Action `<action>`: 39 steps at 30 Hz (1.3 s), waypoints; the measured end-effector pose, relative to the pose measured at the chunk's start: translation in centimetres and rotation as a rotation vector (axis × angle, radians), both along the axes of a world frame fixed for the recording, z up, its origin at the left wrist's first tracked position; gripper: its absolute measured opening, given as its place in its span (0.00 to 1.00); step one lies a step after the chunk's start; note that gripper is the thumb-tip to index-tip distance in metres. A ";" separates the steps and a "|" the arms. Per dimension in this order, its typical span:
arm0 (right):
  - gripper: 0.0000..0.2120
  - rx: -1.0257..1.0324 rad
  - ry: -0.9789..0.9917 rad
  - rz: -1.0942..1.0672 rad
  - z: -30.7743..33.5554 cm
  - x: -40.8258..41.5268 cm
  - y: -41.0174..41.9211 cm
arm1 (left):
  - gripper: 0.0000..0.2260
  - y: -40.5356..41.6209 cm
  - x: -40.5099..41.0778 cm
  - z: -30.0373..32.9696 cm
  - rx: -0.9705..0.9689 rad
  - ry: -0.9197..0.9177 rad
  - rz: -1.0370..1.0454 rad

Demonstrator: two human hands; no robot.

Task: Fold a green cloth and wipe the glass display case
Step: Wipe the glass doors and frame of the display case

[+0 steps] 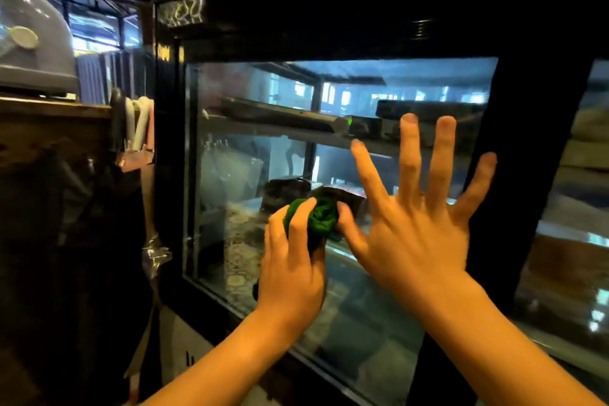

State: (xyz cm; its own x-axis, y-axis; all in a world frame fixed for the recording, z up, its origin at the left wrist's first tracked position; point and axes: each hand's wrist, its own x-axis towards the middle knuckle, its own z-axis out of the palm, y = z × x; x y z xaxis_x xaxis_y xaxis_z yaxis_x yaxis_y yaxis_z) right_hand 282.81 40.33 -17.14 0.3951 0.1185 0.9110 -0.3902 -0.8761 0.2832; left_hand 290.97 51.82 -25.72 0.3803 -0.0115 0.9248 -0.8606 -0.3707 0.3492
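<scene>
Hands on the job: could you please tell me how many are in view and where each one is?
2. The left hand grips the bunched green cloth low on the glass. The right hand is spread open beside it, further right.

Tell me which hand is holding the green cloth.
The left hand: its fingers are curled round the bunched green cloth at the glass. The right hand is spread open, holding nothing.

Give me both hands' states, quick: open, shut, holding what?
Left hand: fingers curled round the bunched green cloth, against the glass display case.
Right hand: open, fingers spread, holding nothing.
</scene>
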 end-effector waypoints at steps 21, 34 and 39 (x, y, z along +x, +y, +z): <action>0.35 -0.061 0.024 -0.096 0.0 0.7 -0.1 | 0.17 2.4 5.9 16.7 -0.032 -0.287 0.096; 0.34 -0.053 0.031 -0.077 0.1 0.7 -0.1 | 0.15 3.3 6.5 17.9 0.200 -0.554 0.111; 0.35 -0.053 0.024 -0.035 -0.2 1.0 -0.4 | 0.16 4.6 8.4 17.4 -0.046 -0.280 0.109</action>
